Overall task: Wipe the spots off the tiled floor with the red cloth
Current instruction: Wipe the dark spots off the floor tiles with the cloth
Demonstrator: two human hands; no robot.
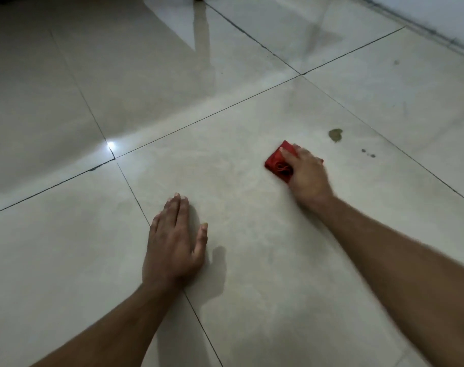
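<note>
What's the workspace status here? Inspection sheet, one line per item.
Surface: tiled floor, glossy pale tiles with dark grout lines.
Job's things: red cloth folded on the floor; large spot and small spots beyond it, unwiped.
Clutter: faint mark on a farther tile.
Grippers: right hand presses on the cloth; left hand flat on the floor, fingers straight.
Cables: nothing seen.
Surroundings: wall base at upper right; light glare on a tile.

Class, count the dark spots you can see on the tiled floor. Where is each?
4, perhaps more under the red cloth: a large spot beyond it, two small spots to its right, a faint spot near the wall.
</note>
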